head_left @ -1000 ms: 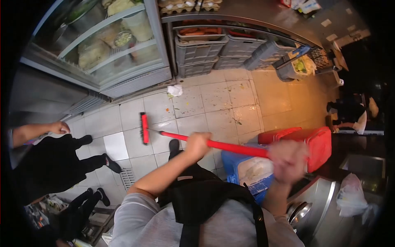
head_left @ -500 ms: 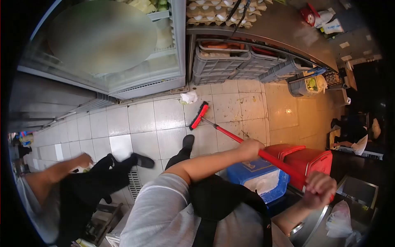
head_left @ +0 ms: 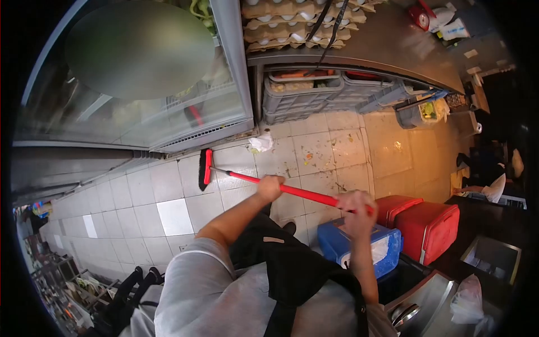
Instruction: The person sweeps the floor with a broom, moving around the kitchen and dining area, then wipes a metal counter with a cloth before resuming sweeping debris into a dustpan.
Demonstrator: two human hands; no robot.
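- Head view, nearest: the right hand (head_left: 356, 205) is closed around the upper end of a long, smooth red broom handle (head_left: 306, 195), just above a blue plastic cooler box (head_left: 337, 238).
- The left hand (head_left: 270, 188) grips the same handle lower down.
- Beyond both hands, the narrow red broom head (head_left: 204, 168) with black bristles rests on glossy white floor tiles (head_left: 168, 216).
- Farther off, crumpled white paper (head_left: 261, 142) lies near grey slatted crates (head_left: 314, 92).

Blue cooler (head_left: 332, 242) beside red boxes (head_left: 429, 227)
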